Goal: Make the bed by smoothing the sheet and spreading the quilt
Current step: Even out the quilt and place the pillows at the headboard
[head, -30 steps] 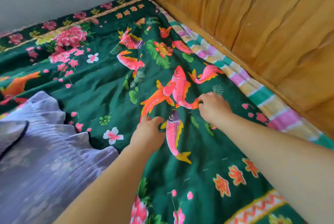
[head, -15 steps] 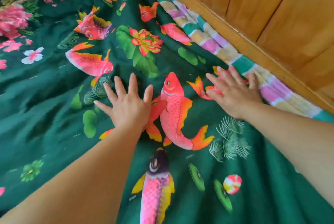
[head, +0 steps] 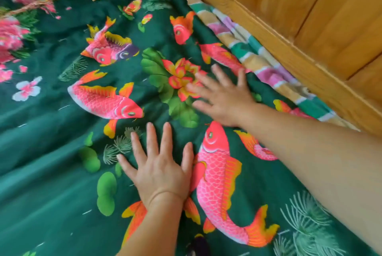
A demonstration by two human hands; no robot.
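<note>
I see my left hand (head: 159,171) flat, fingers spread, grip holding nothing, on the green sheet (head: 51,173); my right hand (head: 223,98), at 1 o'clock, likewise.

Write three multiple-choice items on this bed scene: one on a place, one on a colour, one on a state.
1. Where is the striped cloth?
A. between green sheet and wooden board
B. under the left hand
C. over the right arm

2. The sheet's ground colour?
A. white
B. dark green
C. grey

3. How do the hands lie?
A. both fists
B. both flat, fingers spread
C. both pinching folds

A: its stripes run along the wooden board.
B: green surrounds the fish print.
B: left hand and right hand press flat.
</note>
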